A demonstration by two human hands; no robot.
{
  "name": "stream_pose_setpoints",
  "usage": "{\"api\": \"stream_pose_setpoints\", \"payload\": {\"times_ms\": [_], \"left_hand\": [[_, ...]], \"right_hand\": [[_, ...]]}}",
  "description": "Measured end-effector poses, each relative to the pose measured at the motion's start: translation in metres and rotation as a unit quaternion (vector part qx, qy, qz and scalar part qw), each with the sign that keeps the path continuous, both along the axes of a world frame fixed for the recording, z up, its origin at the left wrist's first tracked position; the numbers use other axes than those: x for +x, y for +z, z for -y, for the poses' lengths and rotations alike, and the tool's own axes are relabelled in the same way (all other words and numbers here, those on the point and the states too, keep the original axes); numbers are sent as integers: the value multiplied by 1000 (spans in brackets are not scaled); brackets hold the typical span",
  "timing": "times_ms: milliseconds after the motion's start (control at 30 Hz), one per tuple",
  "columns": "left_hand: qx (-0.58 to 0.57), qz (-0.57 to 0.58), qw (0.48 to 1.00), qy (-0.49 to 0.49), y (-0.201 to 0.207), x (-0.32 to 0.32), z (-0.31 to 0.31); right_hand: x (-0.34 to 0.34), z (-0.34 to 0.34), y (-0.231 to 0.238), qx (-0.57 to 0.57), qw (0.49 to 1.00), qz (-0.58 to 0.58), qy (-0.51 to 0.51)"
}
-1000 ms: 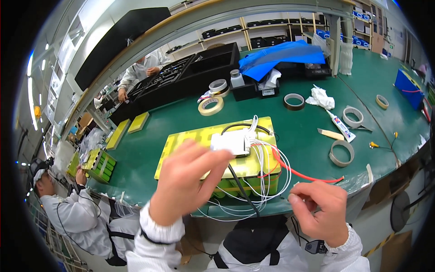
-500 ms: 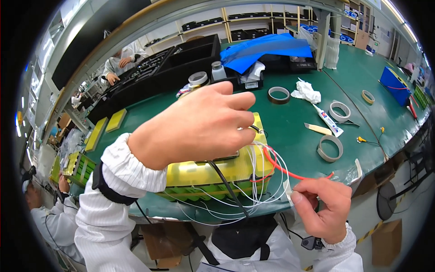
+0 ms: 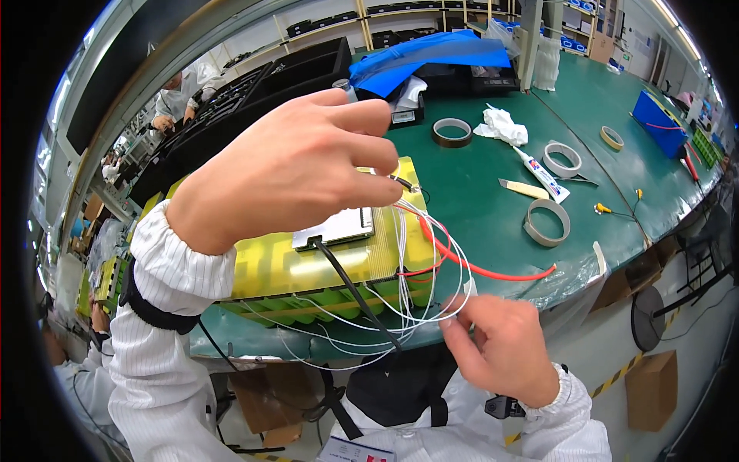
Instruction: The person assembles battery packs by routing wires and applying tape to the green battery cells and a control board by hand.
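A battery pack (image 3: 269, 266) of green cells wrapped in clear yellow sheet lies in front of me, with a silver flat box (image 3: 350, 229) and a black cable (image 3: 346, 281) on it. My left hand (image 3: 300, 158) hangs over the pack, fingers bent; its thumb and whatever it may grip are hidden. Thin white wires (image 3: 400, 254) loop from the pack's right end over the table edge. There my right hand (image 3: 500, 339) pinches the end of a white wire between thumb and forefinger. A thick red cable (image 3: 500, 275) lies beyond it.
Tape rolls (image 3: 547, 223), a glue tube (image 3: 541, 175), a yellow-handled knife (image 3: 523, 189) and crumpled tissue (image 3: 502, 125) lie to the right on the green table (image 3: 477, 185). Black trays (image 3: 308, 73) and blue sheeting (image 3: 431, 61) stand behind. People work at the left.
The whole view has shifted, so the table sits higher and further left. My left hand has risen slightly, uncovering the silver box. My right hand has moved left and nearer to me.
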State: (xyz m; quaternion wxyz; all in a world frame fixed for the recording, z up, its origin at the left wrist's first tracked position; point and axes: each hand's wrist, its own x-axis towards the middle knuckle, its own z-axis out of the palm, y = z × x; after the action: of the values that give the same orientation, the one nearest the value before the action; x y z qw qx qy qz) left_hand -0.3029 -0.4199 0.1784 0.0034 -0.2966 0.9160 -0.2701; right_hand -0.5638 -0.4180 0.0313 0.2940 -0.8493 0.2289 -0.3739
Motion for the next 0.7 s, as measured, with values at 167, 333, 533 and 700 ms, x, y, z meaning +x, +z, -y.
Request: {"api": "stream_pose_setpoints", "payload": {"times_ms": [167,333,533,700], "left_hand": [[0,-29,1000,-6,-6,3,0],[-9,-48,999,14,-15,4,-3],[-5,-46,997,62,-22,-4,-9],[-46,-32,997,61,-27,-12,-12]], "right_hand": [[13,4,11,142,982,120,28],[26,16,33,61,987,134,68],[4,45,76,18,988,-16,154],[-7,45,82,179,972,-87,122]]}}
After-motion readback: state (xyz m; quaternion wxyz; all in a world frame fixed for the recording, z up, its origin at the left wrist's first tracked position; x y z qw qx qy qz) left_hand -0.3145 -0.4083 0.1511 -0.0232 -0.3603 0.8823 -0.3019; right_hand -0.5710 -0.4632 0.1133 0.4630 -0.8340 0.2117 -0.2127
